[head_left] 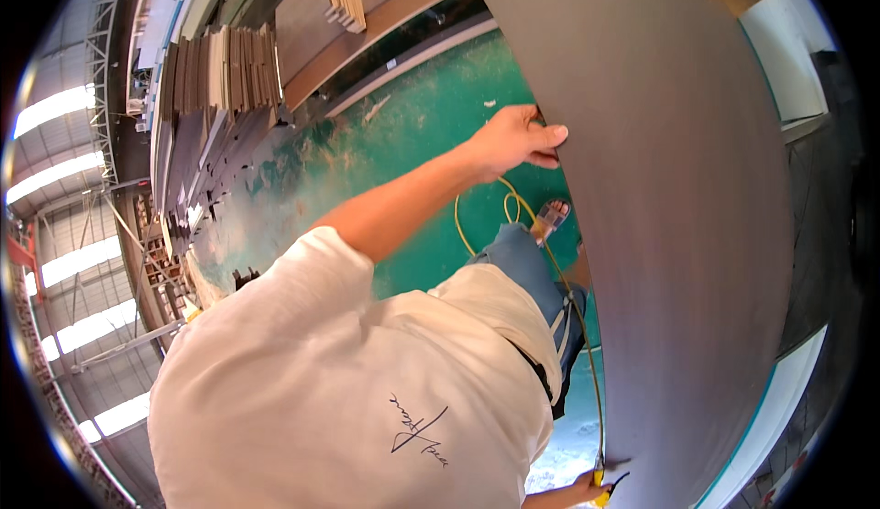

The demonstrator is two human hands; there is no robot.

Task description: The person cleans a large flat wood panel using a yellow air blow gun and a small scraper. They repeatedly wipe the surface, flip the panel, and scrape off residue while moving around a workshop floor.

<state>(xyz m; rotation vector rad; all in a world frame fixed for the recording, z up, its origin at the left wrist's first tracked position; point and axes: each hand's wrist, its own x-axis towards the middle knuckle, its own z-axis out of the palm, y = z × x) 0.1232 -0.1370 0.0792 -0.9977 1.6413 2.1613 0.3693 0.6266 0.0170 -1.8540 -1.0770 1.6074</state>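
The dark panel (687,216) lies right of the left hand (524,141), its long axis running above and below that grip. Left thumb laps the near edge, fingers curled; clamping cannot be confirmed. The right hand (579,490), well below, grips a yellow tool (601,491). Leftward, moving room lies over green floor (412,142); a yellow hose (600,408) loops below.

The green floor (394,142) spreads toward eleven o'clock, with dusty marks. Brown boards (220,69) stand stacked at ten o'clock. Around nine o'clock, the grey roof (55,142) shows bright white strips (55,177).
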